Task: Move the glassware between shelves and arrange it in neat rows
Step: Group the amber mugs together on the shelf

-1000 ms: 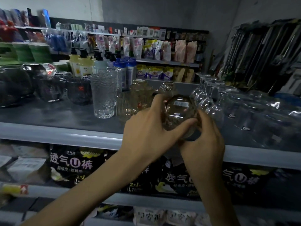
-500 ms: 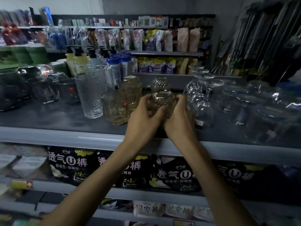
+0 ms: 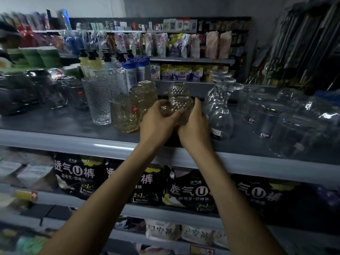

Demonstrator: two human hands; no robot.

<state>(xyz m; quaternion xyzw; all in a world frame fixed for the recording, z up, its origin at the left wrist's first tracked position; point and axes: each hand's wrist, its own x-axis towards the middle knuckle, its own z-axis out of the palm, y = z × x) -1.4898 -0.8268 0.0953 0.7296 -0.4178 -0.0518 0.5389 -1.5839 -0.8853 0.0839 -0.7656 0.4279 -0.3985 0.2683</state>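
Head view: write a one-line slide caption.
Left hand and right hand hold a diamond-textured glass at the shelf, between a ribbed mug and upturned wine glasses.

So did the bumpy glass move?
Yes. The glass went from the shelf edge further back, nearer the mug.

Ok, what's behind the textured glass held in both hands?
A second textured glass stands right behind the held glass. Only its upper part shows; the held glass, left hand and right hand cover its base, so contact cannot be judged.
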